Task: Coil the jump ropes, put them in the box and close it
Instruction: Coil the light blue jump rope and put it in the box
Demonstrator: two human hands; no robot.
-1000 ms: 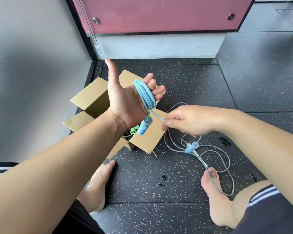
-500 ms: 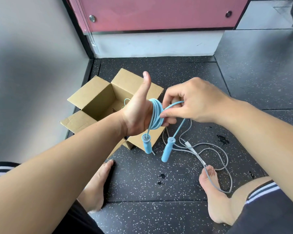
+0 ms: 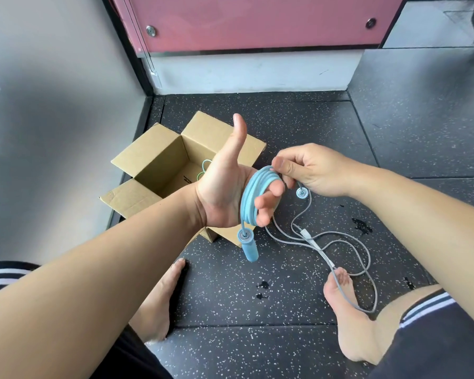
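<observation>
Head view: left hand [image 3: 225, 192] is up in mid-frame, palm to the camera, thumb pointing to 12 o'clock. The blue jump rope [image 3: 251, 198] is wound in a thick coil round its four fingers, which are loosely bent and not clenched. One blue handle [image 3: 250, 247] dangles from the coil at 6 o'clock.

At 3 o'clock of the coil, the right hand [image 3: 315, 170] has thumb and forefinger pressed together, pinching the rope's free end at the top of the coil. The second handle's end cap [image 3: 301, 193] hangs just beneath that hand.

The cardboard box [image 3: 153, 157] stands at 10 o'clock of the left hand, flaps open, with a green rope [image 3: 204, 167] inside. A grey jump rope [image 3: 345, 242] sprawls loose on the speckled floor [image 3: 257, 305] at 4 o'clock of the coil, one strand draped over the bare right foot [image 3: 348, 310].
</observation>
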